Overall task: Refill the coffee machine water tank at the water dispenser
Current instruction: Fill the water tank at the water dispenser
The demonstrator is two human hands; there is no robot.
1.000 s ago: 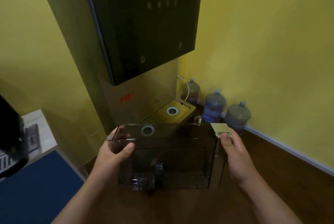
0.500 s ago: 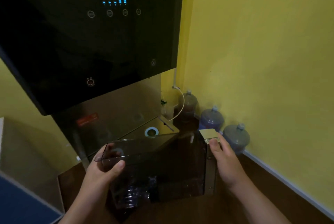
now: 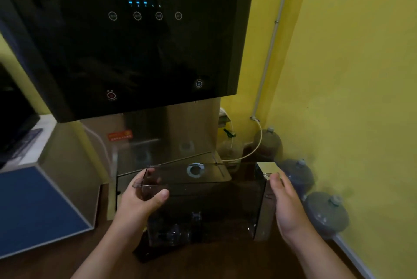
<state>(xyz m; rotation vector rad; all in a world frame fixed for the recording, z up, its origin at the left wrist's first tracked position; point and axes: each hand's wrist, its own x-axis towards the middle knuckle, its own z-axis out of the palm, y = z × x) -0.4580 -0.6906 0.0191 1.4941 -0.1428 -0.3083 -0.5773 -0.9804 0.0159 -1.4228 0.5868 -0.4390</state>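
Left hand (image 3: 140, 203) and right hand (image 3: 285, 205), fingers clamped on the tank (image 3: 203, 202) ends, below the dispenser (image 3: 135, 42) reading "100".

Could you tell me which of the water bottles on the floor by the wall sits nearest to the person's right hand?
The middle bottle, just beyond the right hand; the others sit farther off.

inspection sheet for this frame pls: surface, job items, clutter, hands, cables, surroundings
Surface: steel drip tray with a ring drain, bare.
Job's things: smoky transparent rectangular water tank held in front of the tray; tall black-panelled water dispenser showing 100.
Clutter: three grey-blue water bottles on the floor along the wall.
Grippers: left hand grips the tank's left end; right hand on its right end.
Cables: thin white hose looping beside the dispenser.
Surroundings: yellow walls, dark wooden floor.
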